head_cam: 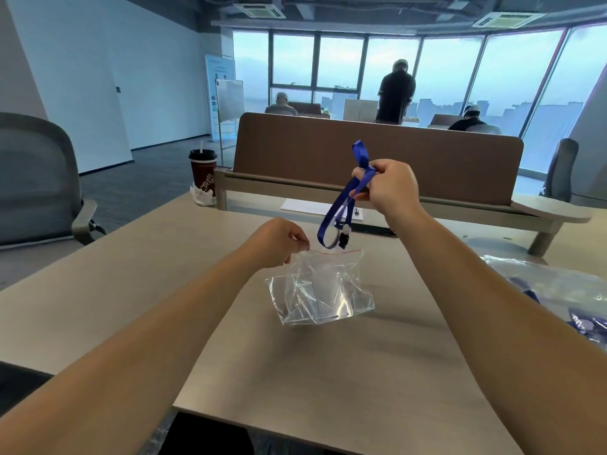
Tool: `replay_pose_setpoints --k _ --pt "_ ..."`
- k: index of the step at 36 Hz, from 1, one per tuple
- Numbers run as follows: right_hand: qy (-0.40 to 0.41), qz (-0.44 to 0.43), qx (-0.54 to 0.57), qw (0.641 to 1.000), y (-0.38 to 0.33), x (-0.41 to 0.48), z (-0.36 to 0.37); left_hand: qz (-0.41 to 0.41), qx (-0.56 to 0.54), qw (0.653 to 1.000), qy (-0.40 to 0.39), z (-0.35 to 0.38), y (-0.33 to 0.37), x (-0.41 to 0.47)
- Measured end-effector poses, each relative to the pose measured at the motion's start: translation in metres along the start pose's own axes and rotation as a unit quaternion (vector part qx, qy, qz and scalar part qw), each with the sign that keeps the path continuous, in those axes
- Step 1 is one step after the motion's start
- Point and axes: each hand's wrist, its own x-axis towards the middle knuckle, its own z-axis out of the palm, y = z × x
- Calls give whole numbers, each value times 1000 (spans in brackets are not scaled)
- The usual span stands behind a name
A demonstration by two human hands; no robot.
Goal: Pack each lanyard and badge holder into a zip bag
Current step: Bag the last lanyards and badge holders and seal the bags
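Observation:
My left hand [280, 240] pinches the left corner of the red-lined mouth of a clear zip bag [320, 287], whose bottom rests on the table. A clear badge holder [323, 284] appears to stand inside the bag. Up and to the right, my right hand [389, 187] grips a folded blue lanyard [345, 205]. Its loop and black-and-white clip [343, 236] dangle just above the bag's mouth.
A large clear plastic bag [555, 287] with blue lanyards lies at the table's right edge. A white paper [315, 206] with a pen lies by the brown desk divider [377, 152]. A red cup [203, 174] stands far left. Office chairs flank the desk; people work beyond.

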Motion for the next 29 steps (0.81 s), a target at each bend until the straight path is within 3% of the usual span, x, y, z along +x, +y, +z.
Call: replay_pose_setpoints --k 29 --pt "47 -32 -3 998 -25 4 6 20 -4 1000 -11 -2 -10 6"
